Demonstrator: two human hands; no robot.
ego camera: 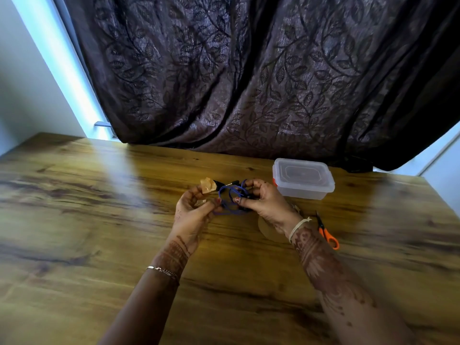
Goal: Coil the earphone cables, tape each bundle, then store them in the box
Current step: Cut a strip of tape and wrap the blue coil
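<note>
- Left hand (193,207): I see it at table centre, palm turned in, fingers pinched on a crumpled strip of tape (208,186).
- Blue earphone cable (232,199): loosely looped between both hands; I judge it light, limp, springy, best gripped across the gathered loops.
- Right hand (265,201): fingers closed on the coil.
- Box (302,179): lidded, at 2 o'clock from the hands.

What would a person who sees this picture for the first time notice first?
Probably the two hands at the middle of the wooden table: the left hand and the right hand hold a loose blue earphone cable between them, and the left also pinches a piece of brownish tape. Behind them to the right stands a closed clear plastic box, and orange-handled scissors lie beside the right wrist.
</note>
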